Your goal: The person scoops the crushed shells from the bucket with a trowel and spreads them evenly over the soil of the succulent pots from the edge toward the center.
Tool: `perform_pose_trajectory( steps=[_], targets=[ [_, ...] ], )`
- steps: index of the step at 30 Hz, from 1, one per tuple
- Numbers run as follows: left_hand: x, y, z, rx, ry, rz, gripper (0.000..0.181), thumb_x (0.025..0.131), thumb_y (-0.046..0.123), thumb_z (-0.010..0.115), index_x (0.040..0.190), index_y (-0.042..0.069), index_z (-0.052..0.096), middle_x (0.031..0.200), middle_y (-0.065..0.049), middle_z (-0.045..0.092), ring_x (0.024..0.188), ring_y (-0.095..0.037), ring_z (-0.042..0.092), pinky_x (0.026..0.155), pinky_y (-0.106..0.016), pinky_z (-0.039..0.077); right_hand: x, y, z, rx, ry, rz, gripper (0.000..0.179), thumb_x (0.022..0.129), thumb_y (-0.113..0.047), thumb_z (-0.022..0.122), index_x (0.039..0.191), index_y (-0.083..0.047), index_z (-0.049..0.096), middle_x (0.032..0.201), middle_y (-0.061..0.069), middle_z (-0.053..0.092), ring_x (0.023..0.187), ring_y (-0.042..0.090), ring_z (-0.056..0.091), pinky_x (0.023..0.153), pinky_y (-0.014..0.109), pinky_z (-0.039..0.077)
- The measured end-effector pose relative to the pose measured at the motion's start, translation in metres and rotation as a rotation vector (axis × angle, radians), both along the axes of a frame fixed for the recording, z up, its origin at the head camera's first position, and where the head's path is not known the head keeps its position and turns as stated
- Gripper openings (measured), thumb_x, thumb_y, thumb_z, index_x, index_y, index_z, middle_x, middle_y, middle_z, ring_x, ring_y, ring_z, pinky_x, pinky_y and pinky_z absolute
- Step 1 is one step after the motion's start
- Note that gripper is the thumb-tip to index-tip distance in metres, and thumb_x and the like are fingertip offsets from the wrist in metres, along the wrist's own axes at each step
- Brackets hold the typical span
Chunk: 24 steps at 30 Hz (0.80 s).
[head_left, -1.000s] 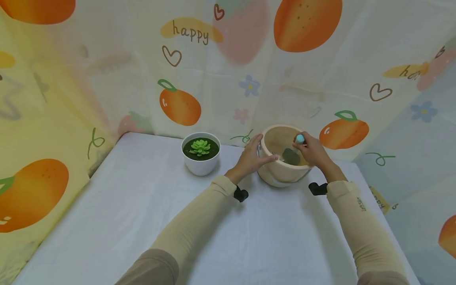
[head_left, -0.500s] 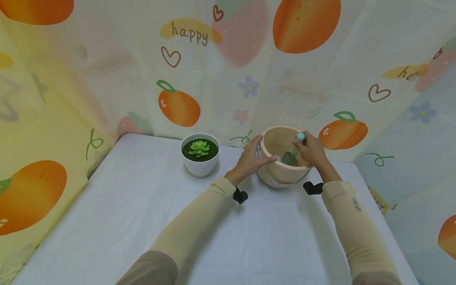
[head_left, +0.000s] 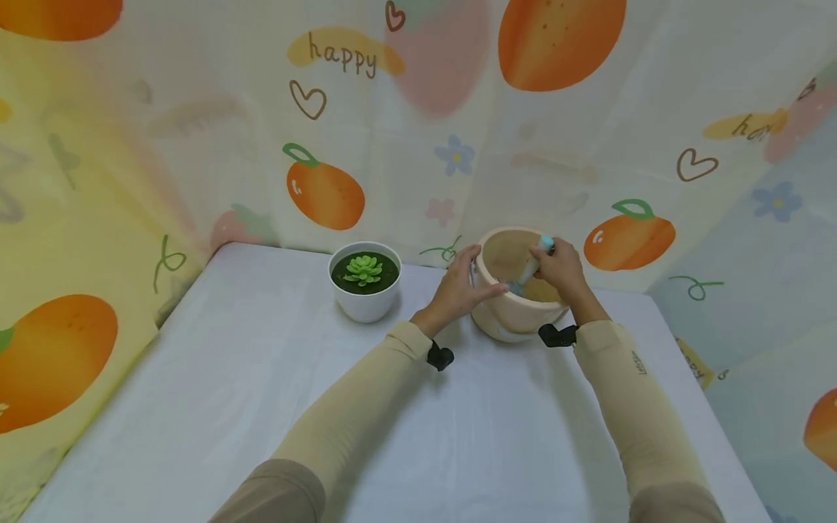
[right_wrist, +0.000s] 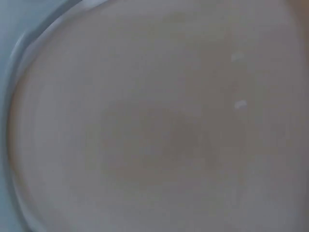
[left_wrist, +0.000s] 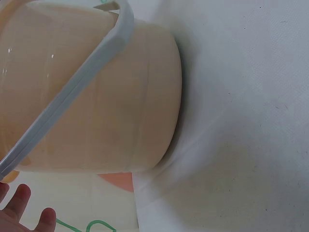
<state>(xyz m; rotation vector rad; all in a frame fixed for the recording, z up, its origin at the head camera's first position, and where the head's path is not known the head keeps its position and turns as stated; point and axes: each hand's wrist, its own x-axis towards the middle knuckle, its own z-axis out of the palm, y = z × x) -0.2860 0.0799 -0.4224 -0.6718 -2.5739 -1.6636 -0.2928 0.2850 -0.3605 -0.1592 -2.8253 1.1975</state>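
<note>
A cream bucket (head_left: 516, 319) stands upright on the white-covered table in the head view. My left hand (head_left: 454, 290) rests against its left side, thumb along the near rim and fingers at the left rim. In the left wrist view, the bucket's side (left_wrist: 111, 106) and its grey carrying handle (left_wrist: 72, 89) fill the upper left, with fingertips (left_wrist: 47, 220) showing at the lower corner. My right hand (head_left: 564, 269) grips a small trowel (head_left: 532, 269) with a pale handle and light-blue end, tilted inside the bucket. Its blade is mostly hidden by the near rim.
To the left of the bucket stands a white pot (head_left: 366, 305) with a green succulent (head_left: 362, 270) in it. A fruit-printed cloth (head_left: 405, 167) hangs close behind the table. The right wrist view is a blurred close look at the bucket's side (right_wrist: 154, 121).
My right hand has shifted slightly left, and the trowel has turned and tilted so its dark blade no longer shows broadside. My left hand stays at the bucket's rim.
</note>
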Motion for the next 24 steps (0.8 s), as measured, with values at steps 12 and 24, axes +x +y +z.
perform_pose_trajectory(
  steps=[12,24],
  targets=[
    [-0.0026,-0.0014,-0.0019,0.001,0.01,-0.006,0.097,0.08,0.046,0.077,0.153,0.006,0.026,0.16,-0.01,0.026,0.146,-0.027,0.031,0.116,-0.04,0.035,-0.0039,-0.0035,-0.0006,-0.258,-0.105,-0.055,0.033,0.102,-0.025,0.05,0.115,0.005,0.049,0.112,0.017,0.055,0.075,0.008,0.062,0.071,0.02,0.057],
    [-0.0025,-0.0017,-0.002,-0.011,0.023,0.001,0.097,0.08,0.046,0.077,0.152,0.006,0.027,0.159,-0.009,0.028,0.145,-0.027,0.033,0.115,-0.042,0.036,-0.0047,-0.0046,-0.0019,-0.301,-0.127,-0.068,0.034,0.103,-0.024,0.047,0.12,0.005,0.046,0.119,0.018,0.053,0.078,0.008,0.06,0.067,0.016,0.055]
  ],
)
